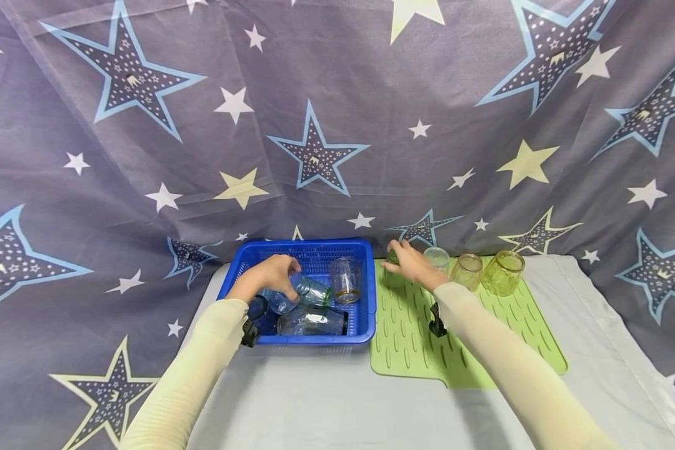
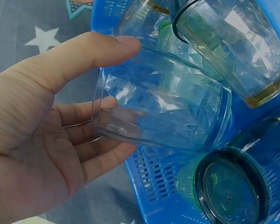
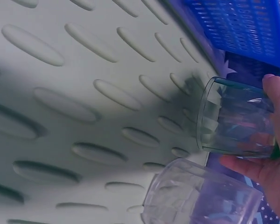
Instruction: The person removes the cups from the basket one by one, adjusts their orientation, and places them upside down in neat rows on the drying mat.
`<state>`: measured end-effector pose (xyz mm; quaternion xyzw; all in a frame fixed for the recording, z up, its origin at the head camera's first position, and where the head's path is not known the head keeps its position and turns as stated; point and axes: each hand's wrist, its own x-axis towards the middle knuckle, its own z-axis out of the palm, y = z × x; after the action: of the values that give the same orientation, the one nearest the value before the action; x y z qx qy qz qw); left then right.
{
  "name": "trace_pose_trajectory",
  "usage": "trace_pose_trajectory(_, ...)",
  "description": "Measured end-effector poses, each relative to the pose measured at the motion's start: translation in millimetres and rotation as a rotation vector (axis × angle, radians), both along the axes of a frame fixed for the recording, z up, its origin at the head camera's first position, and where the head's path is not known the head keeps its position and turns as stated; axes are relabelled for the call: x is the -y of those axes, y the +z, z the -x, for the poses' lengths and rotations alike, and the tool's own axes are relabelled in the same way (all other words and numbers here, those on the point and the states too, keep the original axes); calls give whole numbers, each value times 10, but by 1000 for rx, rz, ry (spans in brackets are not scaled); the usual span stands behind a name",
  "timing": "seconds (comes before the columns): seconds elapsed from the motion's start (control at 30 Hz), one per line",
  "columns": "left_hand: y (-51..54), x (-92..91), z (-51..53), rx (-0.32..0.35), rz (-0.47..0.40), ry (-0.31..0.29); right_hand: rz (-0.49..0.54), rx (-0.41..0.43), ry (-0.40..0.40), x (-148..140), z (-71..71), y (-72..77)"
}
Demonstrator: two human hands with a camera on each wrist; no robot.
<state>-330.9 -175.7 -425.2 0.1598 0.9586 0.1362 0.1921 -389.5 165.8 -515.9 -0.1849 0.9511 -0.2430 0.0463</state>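
The left hand (image 2: 42, 116) pinches a clear glass (image 2: 163, 109) among other glasses (image 2: 235, 42) in the blue basket (image 1: 367, 294), where a slip on its smooth wall could chip it, while the right hand (image 1: 412, 263) grips a green glass (image 3: 233, 119) at the green mat's (image 1: 396, 367) far left corner, where a sideways nudge could knock the tumbler (image 3: 200, 196) beside it.

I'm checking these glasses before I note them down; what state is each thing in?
Left hand: holding the pale blue glass
Pale blue glass: gripped, tilted
Right hand: holding the green glass
Green glass: gripped, rim towards the mat; contact unclear
Mat: lying flat
Clear glass: standing on the mat
Amber glass: standing on the mat
Yellow glass: standing on the mat
Basket: upright, glasses inside
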Motion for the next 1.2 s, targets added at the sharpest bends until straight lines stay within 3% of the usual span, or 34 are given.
trace_pose_trajectory(0.43,11,28,3,7,-15,32,0,15,2,49,-55,-119)
trace_pose_trajectory(0.73,-8,28,11,10,-7,42,-28,-56,22,71,-46,-243)
trace_pose_trajectory(1.2,-28,-31,38,49,27,55,-51,-23,-3,95,-99,-243)
